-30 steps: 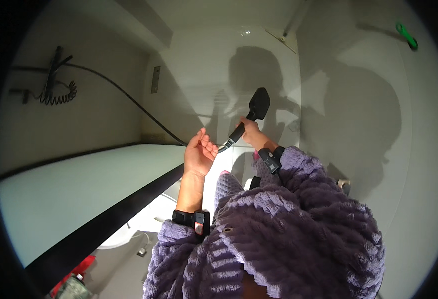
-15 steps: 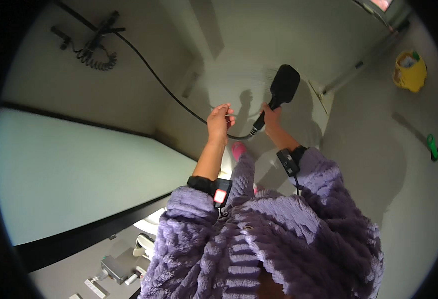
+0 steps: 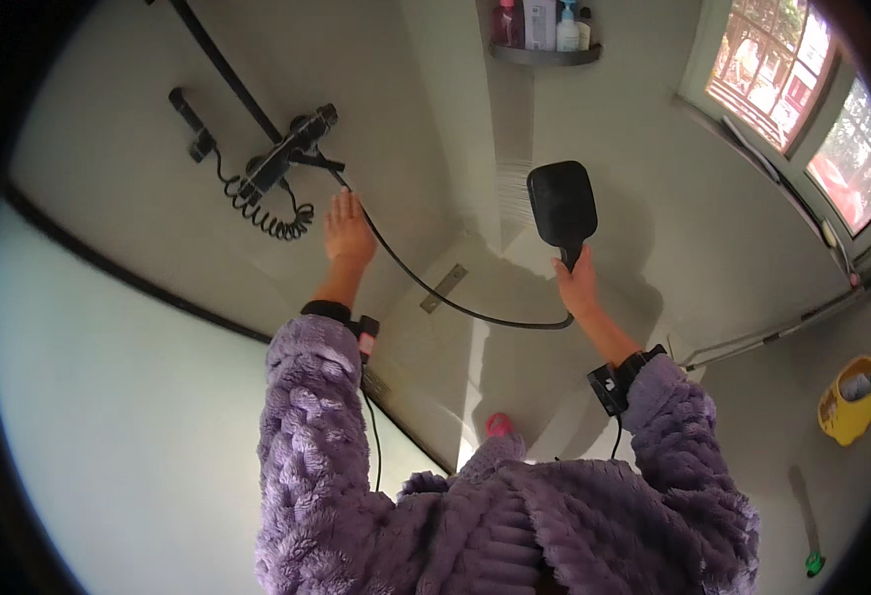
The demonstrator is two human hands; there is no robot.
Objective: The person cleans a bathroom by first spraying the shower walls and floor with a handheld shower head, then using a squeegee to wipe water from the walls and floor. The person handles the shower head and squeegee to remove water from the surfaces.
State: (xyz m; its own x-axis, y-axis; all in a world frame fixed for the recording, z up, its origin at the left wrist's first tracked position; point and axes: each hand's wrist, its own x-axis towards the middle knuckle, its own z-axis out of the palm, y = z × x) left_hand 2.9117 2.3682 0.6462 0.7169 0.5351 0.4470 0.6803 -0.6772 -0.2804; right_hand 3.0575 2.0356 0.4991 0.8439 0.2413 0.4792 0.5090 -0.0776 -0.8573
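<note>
My right hand [image 3: 578,282] is wrapped round the handle of a black shower head [image 3: 562,203] with a broad rounded face piece. Fine streaks of water fan out from its left side toward the wall. A black hose [image 3: 426,295] curves from the shower mixer to the handle's lower end. My left hand [image 3: 349,230] reaches up with its fingers stretched out, just below the black shower mixer [image 3: 289,154] and its lever [image 3: 318,162]. The fingertips are close to the hose top; whether they touch it I cannot tell.
A small black sprayer [image 3: 190,121] with a coiled hose hangs left of the mixer. A corner shelf [image 3: 545,56] holds several bottles. A glass panel [image 3: 148,397] stands at left, a window [image 3: 773,74] at upper right. At right are a yellow bucket [image 3: 850,402] and green-ended object [image 3: 814,563].
My left hand has moved up and left, to the mixer, and its fingers have straightened. The shower head, still in my right hand, now stands more upright. The view has tilted up.
</note>
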